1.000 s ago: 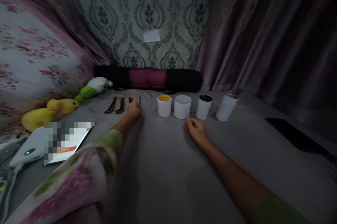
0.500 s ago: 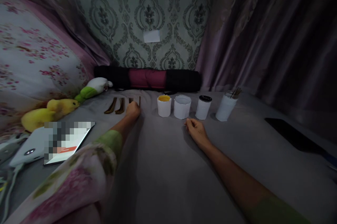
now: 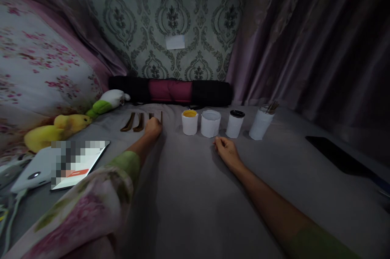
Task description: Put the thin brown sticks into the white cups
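Grey cloth (image 3: 189, 194) spread broadly from the near edge, with a tablet (image 3: 76, 174) toward the left. Mid-surface, the right hand (image 3: 226, 149) had curled fingers; whether they gripped anything, I couldn't tell. Slightly farther, the left hand (image 3: 153, 127) partly covered a row of brown bundles (image 3: 139, 123) left of centre, its grasp hidden. Rightward stood a yellow-topped tub (image 3: 190, 126), white tub (image 3: 210, 127), black-topped cup (image 3: 235, 127) and stick-filled jar (image 3: 261, 126). Along the far edge lay a black-and-maroon roll (image 3: 170, 91), before patterned wallpaper (image 3: 198, 19).
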A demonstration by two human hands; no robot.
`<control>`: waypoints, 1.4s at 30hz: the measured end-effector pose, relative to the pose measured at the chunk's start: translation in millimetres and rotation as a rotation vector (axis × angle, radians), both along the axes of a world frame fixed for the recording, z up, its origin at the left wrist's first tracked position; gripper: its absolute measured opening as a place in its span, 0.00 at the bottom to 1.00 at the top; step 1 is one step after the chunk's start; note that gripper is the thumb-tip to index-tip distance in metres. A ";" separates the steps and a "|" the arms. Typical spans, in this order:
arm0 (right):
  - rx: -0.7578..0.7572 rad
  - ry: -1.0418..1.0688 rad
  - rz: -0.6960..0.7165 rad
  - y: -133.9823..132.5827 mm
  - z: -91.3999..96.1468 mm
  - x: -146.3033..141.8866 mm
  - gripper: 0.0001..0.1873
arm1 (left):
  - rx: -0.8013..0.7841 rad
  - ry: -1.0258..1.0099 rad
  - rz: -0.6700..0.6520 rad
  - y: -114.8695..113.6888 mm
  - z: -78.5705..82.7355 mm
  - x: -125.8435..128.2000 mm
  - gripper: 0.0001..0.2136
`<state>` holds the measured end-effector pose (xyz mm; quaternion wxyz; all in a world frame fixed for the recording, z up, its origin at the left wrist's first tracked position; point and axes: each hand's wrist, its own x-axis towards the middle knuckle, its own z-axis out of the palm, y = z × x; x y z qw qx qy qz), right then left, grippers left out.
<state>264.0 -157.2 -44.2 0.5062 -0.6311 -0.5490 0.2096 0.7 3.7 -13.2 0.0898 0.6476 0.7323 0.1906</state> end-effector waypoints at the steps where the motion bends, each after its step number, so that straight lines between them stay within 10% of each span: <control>1: -0.001 -0.001 -0.005 -0.1 0.1 0.1 0.20 | 0.005 -0.005 -0.002 0.0 -0.1 -0.3 0.10; 25: -0.011 -0.012 0.011 -1.7 1.2 0.7 0.19 | 0.113 -0.251 0.042 4.9 1.8 -1.7 0.02; 42: 0.008 -0.027 0.007 -1.0 0.3 1.1 0.19 | -0.122 -1.036 0.175 5.1 3.9 19.3 0.16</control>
